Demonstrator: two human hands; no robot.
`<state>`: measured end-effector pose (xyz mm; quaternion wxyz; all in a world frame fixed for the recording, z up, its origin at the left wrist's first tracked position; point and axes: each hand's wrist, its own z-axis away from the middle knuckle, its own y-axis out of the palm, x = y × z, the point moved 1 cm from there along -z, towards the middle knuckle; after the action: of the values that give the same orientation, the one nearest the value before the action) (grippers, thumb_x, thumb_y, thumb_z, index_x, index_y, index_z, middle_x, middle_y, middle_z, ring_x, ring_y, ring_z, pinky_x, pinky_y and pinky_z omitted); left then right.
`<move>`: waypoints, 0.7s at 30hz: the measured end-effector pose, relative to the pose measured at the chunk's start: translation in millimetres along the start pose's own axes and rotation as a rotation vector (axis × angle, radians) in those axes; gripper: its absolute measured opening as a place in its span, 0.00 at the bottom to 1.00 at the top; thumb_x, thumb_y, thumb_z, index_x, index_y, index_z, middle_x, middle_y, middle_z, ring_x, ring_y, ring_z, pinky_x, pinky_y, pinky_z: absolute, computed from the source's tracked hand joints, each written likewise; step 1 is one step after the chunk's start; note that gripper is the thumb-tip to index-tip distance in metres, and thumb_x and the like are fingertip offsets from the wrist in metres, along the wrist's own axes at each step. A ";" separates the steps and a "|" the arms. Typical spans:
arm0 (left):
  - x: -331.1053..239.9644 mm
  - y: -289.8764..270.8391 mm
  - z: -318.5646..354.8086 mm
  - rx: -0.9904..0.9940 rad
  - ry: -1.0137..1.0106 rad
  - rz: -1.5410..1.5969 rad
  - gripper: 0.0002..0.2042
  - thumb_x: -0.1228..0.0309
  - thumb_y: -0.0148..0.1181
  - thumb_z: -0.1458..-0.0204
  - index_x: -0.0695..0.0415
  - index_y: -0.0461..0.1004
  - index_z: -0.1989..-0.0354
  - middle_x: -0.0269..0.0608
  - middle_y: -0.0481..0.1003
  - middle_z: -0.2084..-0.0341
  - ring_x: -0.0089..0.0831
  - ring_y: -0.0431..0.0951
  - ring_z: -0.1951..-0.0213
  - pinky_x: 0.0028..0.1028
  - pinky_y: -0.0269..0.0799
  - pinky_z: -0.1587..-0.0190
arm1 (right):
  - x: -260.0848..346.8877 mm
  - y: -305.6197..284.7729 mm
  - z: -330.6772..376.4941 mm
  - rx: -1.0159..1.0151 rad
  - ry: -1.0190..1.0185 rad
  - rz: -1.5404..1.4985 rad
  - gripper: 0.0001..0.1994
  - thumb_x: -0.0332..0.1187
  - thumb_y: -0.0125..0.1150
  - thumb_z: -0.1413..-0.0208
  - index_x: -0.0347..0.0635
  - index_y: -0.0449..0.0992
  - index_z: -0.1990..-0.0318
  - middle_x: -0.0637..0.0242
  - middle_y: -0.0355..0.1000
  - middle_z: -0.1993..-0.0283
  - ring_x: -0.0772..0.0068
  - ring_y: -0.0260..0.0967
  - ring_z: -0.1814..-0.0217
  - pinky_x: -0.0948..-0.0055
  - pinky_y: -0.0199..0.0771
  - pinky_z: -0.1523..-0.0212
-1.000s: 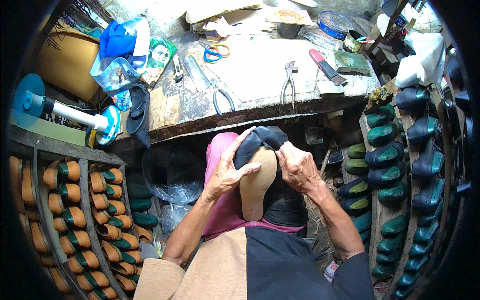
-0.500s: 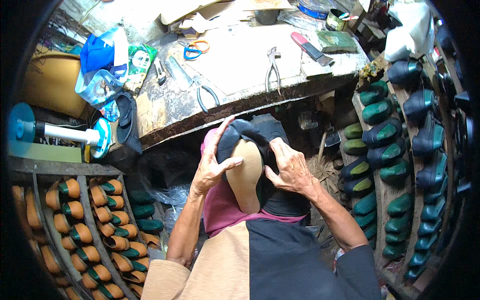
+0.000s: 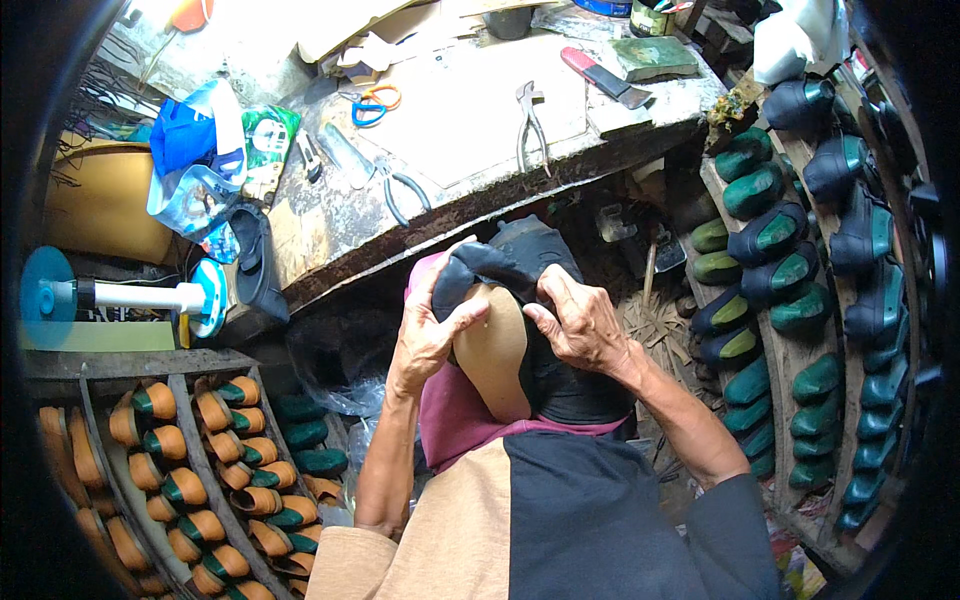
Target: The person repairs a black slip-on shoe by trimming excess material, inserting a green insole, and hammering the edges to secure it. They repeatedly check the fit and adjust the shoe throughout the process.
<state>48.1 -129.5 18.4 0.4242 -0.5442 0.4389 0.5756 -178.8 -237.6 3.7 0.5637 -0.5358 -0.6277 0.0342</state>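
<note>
So the left hand (image 3: 425,338) is clamped on the toe end of a tan insole (image 3: 494,350) with a black shoe upper (image 3: 478,262) wrapped over it, thumb flat on the insole, all of it resting sole-up in the person's lap just below the desk (image 3: 350,222). The right hand (image 3: 582,322) is apart from the left, fingers curled in at the upper's right edge, tbh can't tell if it's really gripping. Up on the desk there are pincers (image 3: 528,110), dark-handled pliers (image 3: 383,172) and scissors (image 3: 372,105) with blue and orange handles, plus tan-and-green shoes (image 3: 184,487) racked on the left
</note>
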 end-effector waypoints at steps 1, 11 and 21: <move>-0.8 0.5 -0.1 0.006 -0.024 0.027 0.35 0.71 0.78 0.40 0.59 0.72 0.24 0.38 0.77 0.31 0.29 0.75 0.30 0.33 0.64 0.24 | 0.2 -0.1 -1.8 -0.015 -0.053 0.111 0.13 0.36 0.66 0.29 0.34 0.72 0.57 0.50 0.70 0.62 0.43 0.78 0.65 0.52 0.81 0.65; -0.6 11.0 -1.7 -0.135 0.071 -0.336 0.32 0.72 0.78 0.40 0.59 0.74 0.27 0.38 0.83 0.42 0.29 0.81 0.40 0.33 0.74 0.32 | -2.4 -8.5 -20.6 0.125 -0.292 0.405 0.08 0.32 0.66 0.44 0.40 0.74 0.61 0.58 0.71 0.65 0.61 0.79 0.69 0.62 0.82 0.70; 13.4 4.7 1.5 -0.009 0.075 -0.185 0.37 0.73 0.70 0.38 0.55 0.66 0.19 0.46 0.74 0.28 0.36 0.72 0.28 0.38 0.62 0.22 | 16.8 13.7 3.8 0.211 -0.169 0.374 0.12 0.30 0.67 0.43 0.37 0.74 0.55 0.51 0.73 0.58 0.53 0.80 0.66 0.57 0.83 0.65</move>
<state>42.5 -129.2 5.3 0.4565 -0.6053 0.3996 0.5153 -169.4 -217.7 4.8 0.5460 -0.5761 -0.5553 0.2482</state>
